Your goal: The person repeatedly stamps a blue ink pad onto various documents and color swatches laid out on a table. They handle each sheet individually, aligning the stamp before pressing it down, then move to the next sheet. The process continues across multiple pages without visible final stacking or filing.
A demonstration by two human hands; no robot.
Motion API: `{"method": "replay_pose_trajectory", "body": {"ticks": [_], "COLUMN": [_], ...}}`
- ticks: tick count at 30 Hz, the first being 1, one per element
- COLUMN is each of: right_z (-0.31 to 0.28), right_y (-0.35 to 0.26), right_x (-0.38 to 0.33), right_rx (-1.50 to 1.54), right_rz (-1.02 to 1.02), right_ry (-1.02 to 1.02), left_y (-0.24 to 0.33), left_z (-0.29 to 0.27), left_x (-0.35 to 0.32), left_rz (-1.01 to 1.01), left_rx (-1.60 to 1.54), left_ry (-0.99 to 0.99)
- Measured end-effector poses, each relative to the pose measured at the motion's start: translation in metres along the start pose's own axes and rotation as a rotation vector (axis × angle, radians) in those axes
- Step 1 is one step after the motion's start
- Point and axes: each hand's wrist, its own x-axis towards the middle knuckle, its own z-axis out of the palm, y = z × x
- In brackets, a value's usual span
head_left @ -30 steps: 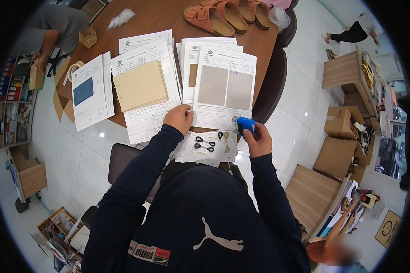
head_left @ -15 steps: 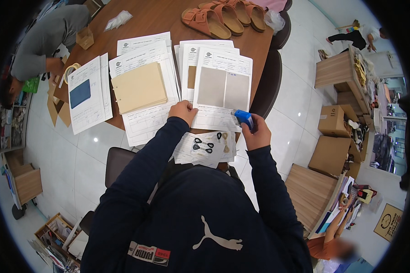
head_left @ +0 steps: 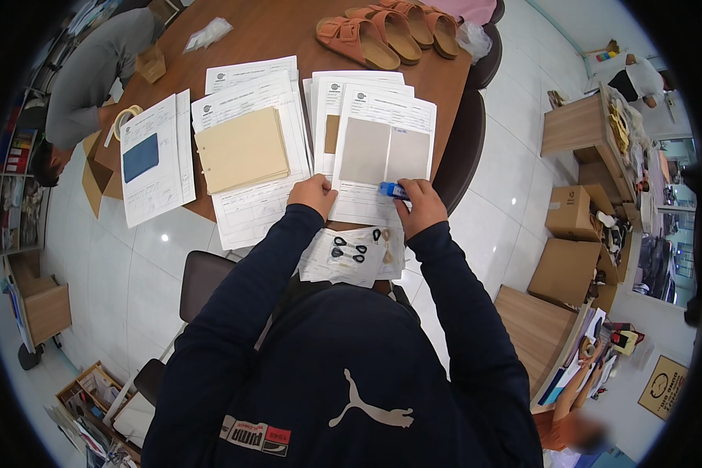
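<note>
My right hand [head_left: 423, 206] grips a small blue block-shaped stamp [head_left: 394, 190], held low over the lower part of a printed paper form [head_left: 364, 199]. Whether the stamp touches the paper I cannot tell. Two light grey swatches [head_left: 366, 152] lie side by side on that form. At the form's lower left corner, my left hand [head_left: 312, 195] has its fingers bent and closed on the paper edge. Closer to me, below both hands, are papers [head_left: 316, 261] with several small black loops [head_left: 349, 248] and beige ones on them.
Left of my hands lie forms with beige sheets [head_left: 246, 152] and a blue swatch [head_left: 140, 157]. Orange sandals [head_left: 359, 40] stand at the table's far side. A tape roll [head_left: 127, 123] is near a bending co-worker [head_left: 93, 70]. Dark chairs [head_left: 462, 140] line the right edge.
My right hand has moved left and slightly up, bringing the blue stamp from beside the form to over its lower part. My left hand stays at the paper's corner.
</note>
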Motion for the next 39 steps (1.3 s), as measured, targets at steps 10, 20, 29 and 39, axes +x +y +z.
{"method": "replay_pose_trajectory", "body": {"ticks": [10, 20, 29, 39], "right_z": [0.003, 0.005, 0.018, 0.019], "right_y": [0.001, -0.010, -0.030, -0.039], "right_x": [0.011, 0.015, 0.018, 0.019], "right_rx": [-0.008, -0.017, -0.009, 0.012], "right_rz": [-0.019, -0.023, 0.220, 0.228], "right_ry": [-0.032, -0.104, -0.091, -0.058], "left_y": [-0.005, -0.007, -0.008, -0.010], "left_z": [0.004, 0.005, 0.005, 0.004], "left_x": [0.000, 0.000, 0.001, 0.001], "left_rz": [0.024, 0.029, 0.036, 0.042], "left_rx": [-0.030, -0.051, -0.067, -0.085], "left_ry": [0.018, 0.023, 0.017, 0.006]}}
